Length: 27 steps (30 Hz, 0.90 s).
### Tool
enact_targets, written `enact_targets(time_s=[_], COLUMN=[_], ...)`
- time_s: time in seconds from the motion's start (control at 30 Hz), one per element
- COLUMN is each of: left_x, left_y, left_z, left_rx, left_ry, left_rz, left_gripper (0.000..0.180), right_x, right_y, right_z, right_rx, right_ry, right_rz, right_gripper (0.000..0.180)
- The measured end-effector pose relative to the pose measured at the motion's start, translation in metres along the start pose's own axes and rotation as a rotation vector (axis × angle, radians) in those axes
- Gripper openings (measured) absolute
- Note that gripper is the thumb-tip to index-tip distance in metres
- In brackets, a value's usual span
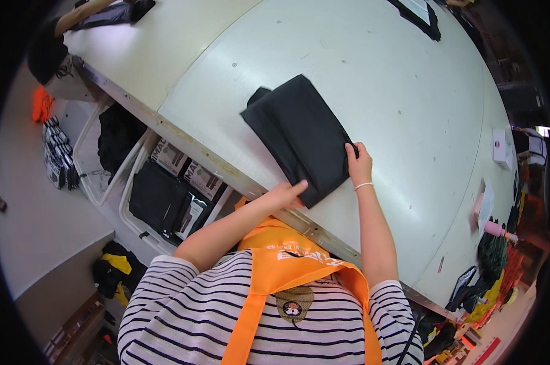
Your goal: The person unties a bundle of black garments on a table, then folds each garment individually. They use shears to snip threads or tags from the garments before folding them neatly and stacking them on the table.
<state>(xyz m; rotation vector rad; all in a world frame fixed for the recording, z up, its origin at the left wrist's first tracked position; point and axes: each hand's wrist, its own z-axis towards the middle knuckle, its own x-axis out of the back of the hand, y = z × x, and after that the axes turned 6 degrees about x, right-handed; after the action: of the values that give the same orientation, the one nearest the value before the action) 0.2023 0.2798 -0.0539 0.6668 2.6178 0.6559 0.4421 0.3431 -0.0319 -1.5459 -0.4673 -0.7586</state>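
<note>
A folded black garment (311, 140) lies slantwise on the white table, near its front edge; what kind of garment cannot be told. At its near left corner, my left hand (289, 194) grips the edge, thumb on top and the fingers partly hidden beneath. My right hand (359, 162) pinches the right edge of the cloth between thumb and fingers. A small dark flap sticks out past the fold at the far left end.
The white table (378, 79) stretches ahead. Below its left edge stand white-framed bins with black clothing (159, 198) and printed packets. Another person's arm (83, 13) is at the far left, by dark cloth. A white box (502, 149) and a pink spool (497, 229) are at the right.
</note>
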Motion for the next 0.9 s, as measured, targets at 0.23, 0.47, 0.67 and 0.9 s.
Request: enact_targets(time_s=[0.23,0.47,0.67,0.9], left_x=[0.033,0.07,0.143,0.312], left_y=[0.127,0.12,0.179,0.276], left_z=[-0.047,0.004,0.025,0.064], left_rx=[-0.898,-0.701,-0.751,-0.785], left_ry=[1.05,1.046,1.094,1.277], left_rz=[1.184,1.244,1.173,1.079], left_gripper=[0.054,0.069,0.068,0.066], right_x=[0.022,-0.006,-0.059,-0.121], right_y=[0.011,-0.041,-0.068,-0.16], right_z=[0.029,-0.054,0.033,0.25], right_rx=[0.101,0.229,0.193,0.332], right_ry=[0.068,-0.043,-0.13,-0.227], right_rz=[-0.258,-0.44,-0.486,-0.489], right_gripper=[0.036,0.069,0.07,0.046])
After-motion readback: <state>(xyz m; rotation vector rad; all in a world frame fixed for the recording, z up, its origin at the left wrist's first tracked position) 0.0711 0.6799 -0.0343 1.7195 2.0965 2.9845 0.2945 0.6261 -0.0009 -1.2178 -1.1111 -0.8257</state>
